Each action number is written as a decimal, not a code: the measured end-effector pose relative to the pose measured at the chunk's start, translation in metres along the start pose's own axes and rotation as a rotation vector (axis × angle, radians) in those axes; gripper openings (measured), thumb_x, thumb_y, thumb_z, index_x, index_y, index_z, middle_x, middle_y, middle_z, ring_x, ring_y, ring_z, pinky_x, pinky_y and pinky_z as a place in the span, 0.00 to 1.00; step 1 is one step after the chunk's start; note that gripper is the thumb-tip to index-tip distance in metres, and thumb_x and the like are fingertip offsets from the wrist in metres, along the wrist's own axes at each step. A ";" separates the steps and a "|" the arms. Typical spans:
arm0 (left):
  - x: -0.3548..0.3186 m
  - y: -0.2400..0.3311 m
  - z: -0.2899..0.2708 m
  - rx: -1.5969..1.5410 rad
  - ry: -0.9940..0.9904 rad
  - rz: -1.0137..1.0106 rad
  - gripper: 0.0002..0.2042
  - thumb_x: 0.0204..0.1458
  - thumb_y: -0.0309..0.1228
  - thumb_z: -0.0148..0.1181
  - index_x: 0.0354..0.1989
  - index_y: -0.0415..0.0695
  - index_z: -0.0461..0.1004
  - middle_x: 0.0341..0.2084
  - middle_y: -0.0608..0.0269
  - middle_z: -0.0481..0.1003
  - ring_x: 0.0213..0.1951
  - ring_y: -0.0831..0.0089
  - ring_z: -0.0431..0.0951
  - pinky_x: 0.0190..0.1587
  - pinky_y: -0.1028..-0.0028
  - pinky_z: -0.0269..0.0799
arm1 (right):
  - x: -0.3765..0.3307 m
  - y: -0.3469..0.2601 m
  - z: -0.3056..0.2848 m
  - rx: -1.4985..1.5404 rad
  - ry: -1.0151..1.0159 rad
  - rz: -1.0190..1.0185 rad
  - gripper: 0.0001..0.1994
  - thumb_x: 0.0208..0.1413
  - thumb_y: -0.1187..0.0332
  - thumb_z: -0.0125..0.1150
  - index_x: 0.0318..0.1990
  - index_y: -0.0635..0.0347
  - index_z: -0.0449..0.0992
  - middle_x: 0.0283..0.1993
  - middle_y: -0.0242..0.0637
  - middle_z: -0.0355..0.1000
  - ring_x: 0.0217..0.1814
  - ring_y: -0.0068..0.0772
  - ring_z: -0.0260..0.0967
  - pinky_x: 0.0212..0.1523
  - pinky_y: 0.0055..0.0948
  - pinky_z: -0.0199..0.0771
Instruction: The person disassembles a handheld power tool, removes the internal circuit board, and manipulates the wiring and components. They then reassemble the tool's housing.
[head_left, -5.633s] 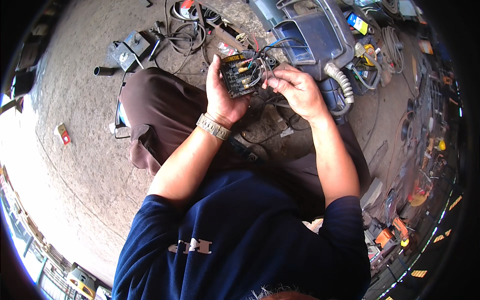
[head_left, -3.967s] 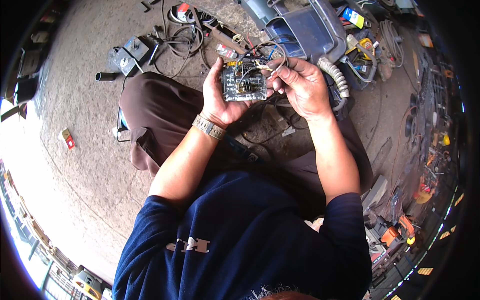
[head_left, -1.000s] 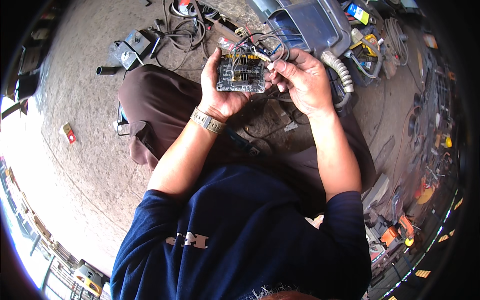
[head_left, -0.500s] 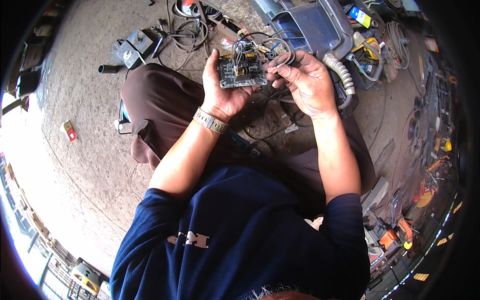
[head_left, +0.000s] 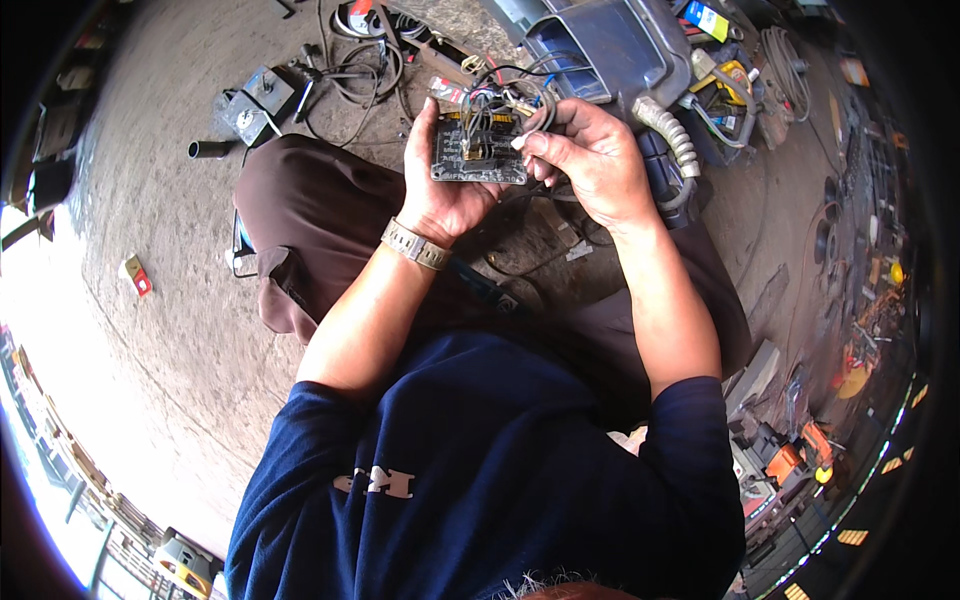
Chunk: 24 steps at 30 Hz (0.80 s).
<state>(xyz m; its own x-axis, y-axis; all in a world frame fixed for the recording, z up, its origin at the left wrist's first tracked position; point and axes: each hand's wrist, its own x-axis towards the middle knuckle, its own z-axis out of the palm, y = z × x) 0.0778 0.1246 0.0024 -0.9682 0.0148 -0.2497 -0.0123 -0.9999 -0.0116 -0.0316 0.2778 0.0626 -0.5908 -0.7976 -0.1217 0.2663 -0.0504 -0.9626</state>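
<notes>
My left hand (head_left: 430, 185) is closed round the left and lower side of a black square switch plate (head_left: 447, 160), with its thumb along the left edge. A switch body (head_left: 480, 158) sits in the middle of the plate, and several wires (head_left: 487, 103) rise from it toward the far side. To the right of the plate, my right hand (head_left: 590, 160) pinches a grey wire (head_left: 546, 103) that loops over the fingers. A small pale tip (head_left: 519, 142) shows at its thumb, close to the plate's right edge. Fingers hide part of that wire.
Beyond my hands stands a dark blue-grey machine housing (head_left: 610, 50) with a ribbed grey cable sleeve (head_left: 668, 135). A metal box (head_left: 258, 100), a short black tube (head_left: 208, 150) and coiled cable (head_left: 375, 75) lie on the concrete floor at far left. Tools (head_left: 800, 455) crowd the right side.
Both hands and the plate have shifted slightly left in the picture. My right hand has drawn closer to the plate's right edge, and the pale tip now shows at its thumb.
</notes>
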 end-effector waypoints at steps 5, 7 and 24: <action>-0.001 -0.003 0.002 0.027 0.000 0.031 0.36 0.64 0.62 0.44 0.65 0.42 0.69 0.56 0.52 0.77 0.55 0.55 0.78 0.59 0.53 0.75 | -0.001 -0.006 0.005 -0.127 0.077 0.038 0.04 0.62 0.72 0.67 0.39 0.63 0.80 0.30 0.28 0.77 0.28 0.13 0.70 0.30 0.15 0.70; 0.000 -0.003 0.002 0.036 0.023 0.045 0.36 0.64 0.63 0.44 0.64 0.42 0.70 0.55 0.52 0.77 0.55 0.56 0.79 0.59 0.53 0.75 | -0.003 -0.006 0.007 -0.142 0.090 0.027 0.04 0.62 0.72 0.68 0.39 0.63 0.80 0.30 0.28 0.77 0.28 0.13 0.70 0.30 0.15 0.70; 0.002 -0.008 0.006 0.170 0.077 0.143 0.37 0.64 0.65 0.41 0.62 0.42 0.73 0.53 0.55 0.79 0.54 0.60 0.79 0.60 0.58 0.73 | -0.002 0.003 0.005 -0.291 0.156 0.024 0.06 0.59 0.70 0.70 0.38 0.64 0.83 0.28 0.25 0.76 0.30 0.12 0.69 0.32 0.16 0.70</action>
<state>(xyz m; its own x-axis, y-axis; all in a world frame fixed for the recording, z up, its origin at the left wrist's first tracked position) 0.0740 0.1322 0.0078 -0.9413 -0.1327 -0.3105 0.0750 -0.9788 0.1908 -0.0259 0.2766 0.0613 -0.7026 -0.6934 -0.1595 0.0664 0.1593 -0.9850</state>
